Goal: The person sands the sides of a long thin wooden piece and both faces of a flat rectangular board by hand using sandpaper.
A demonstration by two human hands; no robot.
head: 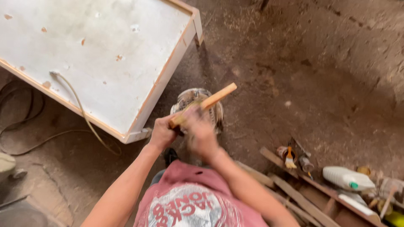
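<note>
A big white table (97, 54) with a pale wood rim stands on the dirt floor (303, 71), a cord (80, 105) trailing off its edge. Just beside its corner the left hand (162, 133) has its fingers wrapped tight around the low end of a wooden stick (206, 103), which slants up to the right. The right hand (201, 133), blurred, presses on the stick's middle; I cannot tell how far its fingers close.
</note>
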